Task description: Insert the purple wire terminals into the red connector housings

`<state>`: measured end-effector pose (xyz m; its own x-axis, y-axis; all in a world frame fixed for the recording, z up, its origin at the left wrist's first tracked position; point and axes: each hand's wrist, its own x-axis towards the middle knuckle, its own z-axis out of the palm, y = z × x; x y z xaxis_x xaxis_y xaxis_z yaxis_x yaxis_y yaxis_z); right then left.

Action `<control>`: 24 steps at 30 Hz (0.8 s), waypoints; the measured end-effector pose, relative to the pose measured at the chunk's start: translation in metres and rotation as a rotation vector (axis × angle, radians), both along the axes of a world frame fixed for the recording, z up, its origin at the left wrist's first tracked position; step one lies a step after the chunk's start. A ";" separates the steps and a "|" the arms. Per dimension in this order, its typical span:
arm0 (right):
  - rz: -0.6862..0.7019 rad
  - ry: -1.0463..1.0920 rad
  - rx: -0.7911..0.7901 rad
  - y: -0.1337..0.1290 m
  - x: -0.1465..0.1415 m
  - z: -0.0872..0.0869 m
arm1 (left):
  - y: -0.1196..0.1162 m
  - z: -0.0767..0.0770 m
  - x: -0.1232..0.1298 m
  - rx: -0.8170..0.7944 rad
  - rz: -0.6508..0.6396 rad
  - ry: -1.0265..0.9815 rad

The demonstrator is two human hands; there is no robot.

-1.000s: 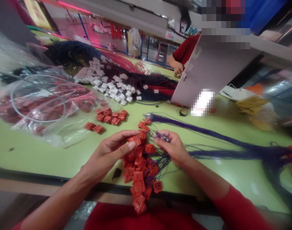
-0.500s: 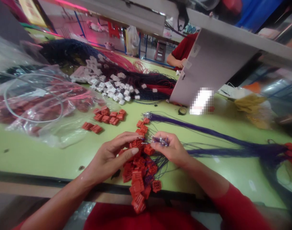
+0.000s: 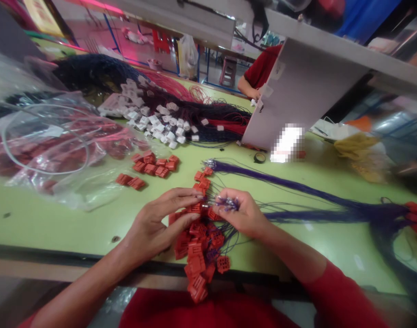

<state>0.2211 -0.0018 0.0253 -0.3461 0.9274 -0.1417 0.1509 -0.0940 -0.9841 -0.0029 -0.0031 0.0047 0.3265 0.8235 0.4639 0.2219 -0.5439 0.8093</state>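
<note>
My left hand is closed with thumb and fingers around a red plastic connector housing. My right hand, just to the right, pinches a small bunch of purple wires whose metal terminal ends show at the fingertips. One terminal points at the side of the held housing; whether it is inside, I cannot tell. Below my hands lies a heap of red connector housings, several with wires in them, reaching over the table's front edge. More red housings lie just beyond my fingers.
Loose red housings lie left of centre, near a clear plastic bag of red parts. White connectors on dark wires are piled behind. A purple wire bundle runs right. Black tape sits by a grey panel; a co-worker's arm shows beyond.
My hands stay nearly in place. The left fingers have shifted slightly on the red housing, and the right hand has turned a little with the wires beside it.
</note>
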 end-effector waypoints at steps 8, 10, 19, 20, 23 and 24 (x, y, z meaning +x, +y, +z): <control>0.041 -0.004 0.073 -0.001 -0.001 -0.007 | -0.001 -0.005 0.010 0.034 -0.044 0.065; 0.034 -0.006 0.117 0.001 0.000 -0.010 | -0.003 -0.006 0.010 0.023 -0.046 0.088; -0.155 0.067 0.225 0.009 0.000 -0.014 | 0.035 -0.032 -0.076 0.035 0.580 0.621; -0.145 0.075 0.190 0.009 0.000 -0.015 | 0.040 -0.035 -0.089 0.006 0.627 0.698; -0.134 0.106 0.127 0.007 -0.003 -0.015 | 0.053 -0.044 -0.114 -0.091 0.646 0.836; -0.138 0.116 0.114 0.007 -0.004 -0.015 | 0.055 -0.046 -0.116 -0.104 0.626 0.857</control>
<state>0.2173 0.0051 0.0099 -0.2225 0.9749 -0.0001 0.0295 0.0067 -0.9995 -0.1193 0.0517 -0.0409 0.0150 0.9801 0.1978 0.9553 -0.0725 0.2867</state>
